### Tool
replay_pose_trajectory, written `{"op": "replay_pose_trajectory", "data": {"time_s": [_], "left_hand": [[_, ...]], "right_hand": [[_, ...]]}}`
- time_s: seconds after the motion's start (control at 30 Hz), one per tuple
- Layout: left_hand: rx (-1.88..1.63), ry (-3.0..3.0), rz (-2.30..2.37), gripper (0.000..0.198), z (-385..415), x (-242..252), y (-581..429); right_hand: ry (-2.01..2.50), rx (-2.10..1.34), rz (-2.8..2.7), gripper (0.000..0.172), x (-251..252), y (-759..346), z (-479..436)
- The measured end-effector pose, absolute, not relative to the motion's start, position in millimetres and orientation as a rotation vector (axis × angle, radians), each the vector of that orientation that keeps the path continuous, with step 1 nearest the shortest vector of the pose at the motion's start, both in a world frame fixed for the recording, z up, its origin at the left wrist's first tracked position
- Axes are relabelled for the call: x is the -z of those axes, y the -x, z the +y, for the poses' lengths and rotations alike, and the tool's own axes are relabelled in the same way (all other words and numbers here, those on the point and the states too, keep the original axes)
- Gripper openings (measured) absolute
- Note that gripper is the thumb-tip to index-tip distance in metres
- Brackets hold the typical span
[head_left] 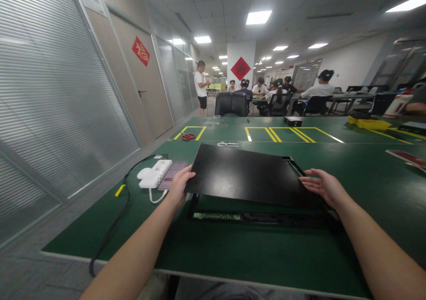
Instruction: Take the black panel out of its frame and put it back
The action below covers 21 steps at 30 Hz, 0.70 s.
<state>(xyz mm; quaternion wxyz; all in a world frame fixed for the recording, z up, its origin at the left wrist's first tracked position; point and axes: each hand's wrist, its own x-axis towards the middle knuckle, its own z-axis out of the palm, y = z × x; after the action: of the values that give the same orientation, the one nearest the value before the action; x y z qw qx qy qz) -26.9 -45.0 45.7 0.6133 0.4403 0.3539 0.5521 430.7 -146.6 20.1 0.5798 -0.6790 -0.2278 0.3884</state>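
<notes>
A flat black screen panel (242, 173) is tilted above a thin black frame (191, 211), its left side raised. My left hand (179, 187) is closed on the panel's left edge, with the thumb on top. At the panel's right edge, my right hand (321, 187) holds it with fairly straight fingers, close to the frame's right side. A strip of green circuit board (218, 216) shows along the frame's near side. The panel hides most of the frame's inside.
On the green table (266, 258), a white device (155, 175), a phone (173, 173) and a black cable (115, 222) lie left. Red-handled scissors (188, 136) and a silver caliper-like tool (228, 144) lie beyond. A yellow tray (369, 122) stands far right; several people sit in the background.
</notes>
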Motion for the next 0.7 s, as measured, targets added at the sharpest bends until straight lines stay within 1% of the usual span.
{"op": "replay_pose_trajectory", "data": {"time_s": [0.2, 0.43, 0.7], "left_hand": [[-1.271, -1.02, 0.801, 0.051, -48, -50, 26], [-1.252, -1.046, 0.794, 0.044, -48, -49, 28], [-1.228, -1.063, 0.8, 0.049, -47, -46, 27]], "right_hand": [[1.589, -0.906, -0.545, 0.017, -20, -433, -147], [1.636, -0.882, -0.511, 0.017, -29, -426, -152], [1.713, -0.839, -0.504, 0.021, -33, -429, -154]]}}
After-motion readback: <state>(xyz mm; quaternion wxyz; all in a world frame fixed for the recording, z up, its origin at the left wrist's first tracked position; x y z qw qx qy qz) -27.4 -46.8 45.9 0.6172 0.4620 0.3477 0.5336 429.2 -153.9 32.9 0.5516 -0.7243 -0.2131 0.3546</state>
